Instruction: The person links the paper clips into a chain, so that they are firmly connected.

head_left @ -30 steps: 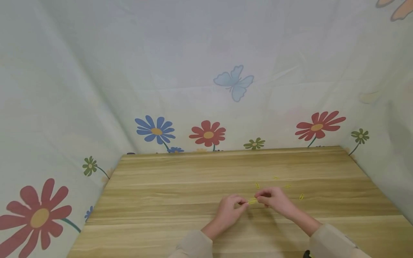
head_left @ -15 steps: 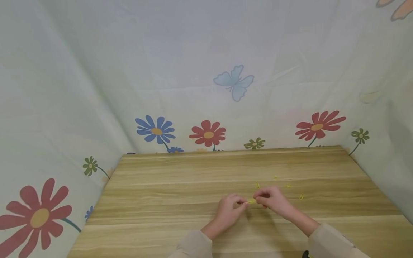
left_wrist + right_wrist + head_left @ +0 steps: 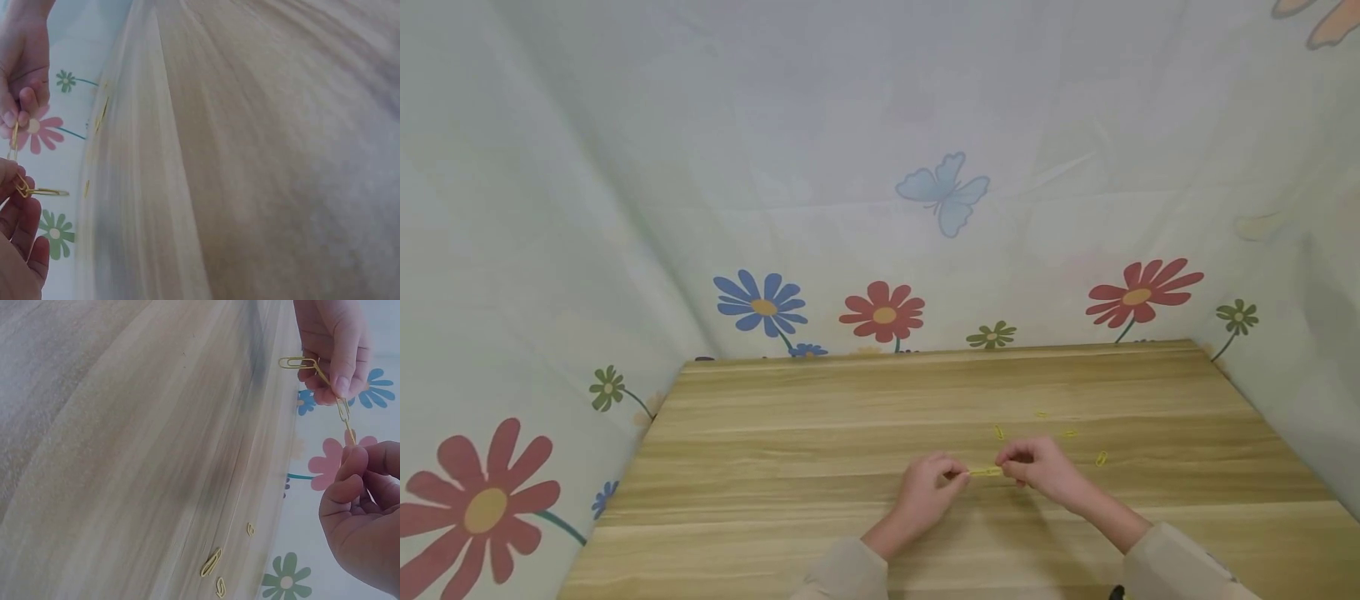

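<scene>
Yellow paper clips [image 3: 985, 472] stretch in a short line between the two hands, above the wooden table. My left hand [image 3: 924, 497] pinches the chain between thumb and fingertips; in the right wrist view one linked clip [image 3: 297, 362] sticks out sideways beyond that left hand [image 3: 337, 347]. The other end is pinched by my right hand [image 3: 1049, 475], whose thumb and index finger close on a clip [image 3: 350, 432] in the right wrist view. The left wrist view shows a dangling clip [image 3: 50, 192] beside the left fingers.
Several loose yellow clips lie on the table [image 3: 775, 467] beyond and right of the right hand, among them one clip [image 3: 999, 432] and another [image 3: 1101, 458]. A small black object [image 3: 1117, 592] shows by the right sleeve. Flower-printed cloth [image 3: 850, 208] hangs behind.
The hands have drawn slightly apart, the left moving a little left and the right a little right. The clips between them now lie in a straighter, longer line.
</scene>
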A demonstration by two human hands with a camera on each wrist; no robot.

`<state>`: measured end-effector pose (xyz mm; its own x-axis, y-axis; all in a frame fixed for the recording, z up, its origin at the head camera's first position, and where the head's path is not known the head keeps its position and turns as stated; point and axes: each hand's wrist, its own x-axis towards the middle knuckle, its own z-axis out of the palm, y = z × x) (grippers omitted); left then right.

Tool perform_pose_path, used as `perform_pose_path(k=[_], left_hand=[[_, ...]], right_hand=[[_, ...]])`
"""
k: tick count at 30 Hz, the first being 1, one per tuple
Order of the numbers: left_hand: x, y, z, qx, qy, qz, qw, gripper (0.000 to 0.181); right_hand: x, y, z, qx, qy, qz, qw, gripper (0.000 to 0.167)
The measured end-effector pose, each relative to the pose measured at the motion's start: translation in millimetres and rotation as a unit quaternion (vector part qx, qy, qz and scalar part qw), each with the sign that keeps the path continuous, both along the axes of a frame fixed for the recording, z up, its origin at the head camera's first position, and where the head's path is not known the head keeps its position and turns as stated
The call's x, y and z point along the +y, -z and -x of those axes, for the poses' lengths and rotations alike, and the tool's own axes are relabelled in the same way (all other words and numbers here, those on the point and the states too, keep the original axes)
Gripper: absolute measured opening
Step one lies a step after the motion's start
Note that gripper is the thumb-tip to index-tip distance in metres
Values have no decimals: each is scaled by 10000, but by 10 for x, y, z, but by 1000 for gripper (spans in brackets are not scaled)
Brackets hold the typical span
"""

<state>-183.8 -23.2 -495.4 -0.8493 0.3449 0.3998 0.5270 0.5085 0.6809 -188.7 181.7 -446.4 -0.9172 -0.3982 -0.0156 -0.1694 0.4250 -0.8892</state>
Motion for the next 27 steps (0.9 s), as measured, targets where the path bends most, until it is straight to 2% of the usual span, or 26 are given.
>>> perform_pose_path(k=[6,11,17,21,27], left_hand=[[-16,18,-11,-347,240,13,9991,13],[-10,27,-33,-576,382,238,9973,16],[10,32,-68,-522,625,426,9958,22],[29,16,-75,-592,662,407,9952,29],[75,-52,-67,-998,711,187,9923,35]], right_hand=[[5,-12,-6,-13,-96,35,9999,17],[3,-34,-11,-39,-160,12,9999,17],[-7,-74,-22,-134,-179,-12,9998,17],[-12,-88,-21,-144,-170,-26,9997,16],[-23,-85,-25,73,-362,-46,9993,15]])
